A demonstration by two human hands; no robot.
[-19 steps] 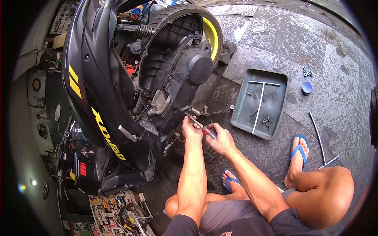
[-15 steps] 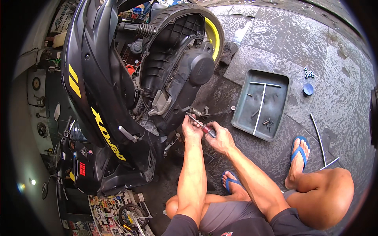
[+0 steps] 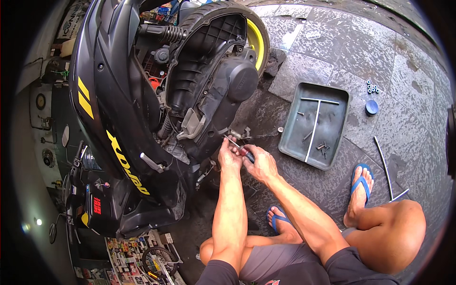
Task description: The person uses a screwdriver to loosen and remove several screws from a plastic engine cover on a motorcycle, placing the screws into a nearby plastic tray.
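Observation:
In my right hand [image 3: 262,164] is a screwdriver [image 3: 243,151] with a red and dark handle, my fingers closed round it. Its metal shaft points up and left, toward the lower rear casing of a black scooter [image 3: 190,128]. My left hand [image 3: 230,154] is curled palm-up about the shaft, steadying it near the tip. What the tip meets is too small to make out. Just beyond my fingers, a coil spring [image 3: 235,134] and a lever sit at the casing's lower edge. The wheel with a yellow rim [image 3: 256,45] stands behind the casing.
A dark tray [image 3: 290,147] on the tiled floor holds a T-handle wrench [image 3: 317,123] and several bolts [image 3: 323,148]. Beyond it are a blue round cap [image 3: 371,108] and several small rollers [image 3: 372,87]. Another T-handle wrench [image 3: 384,164] lies near my sandalled foot [image 3: 359,190].
My right hand has shifted slightly left and up along the screwdriver, closer to my left hand, and covers more of the handle. The view has drifted a little; the left hand stays at the shaft.

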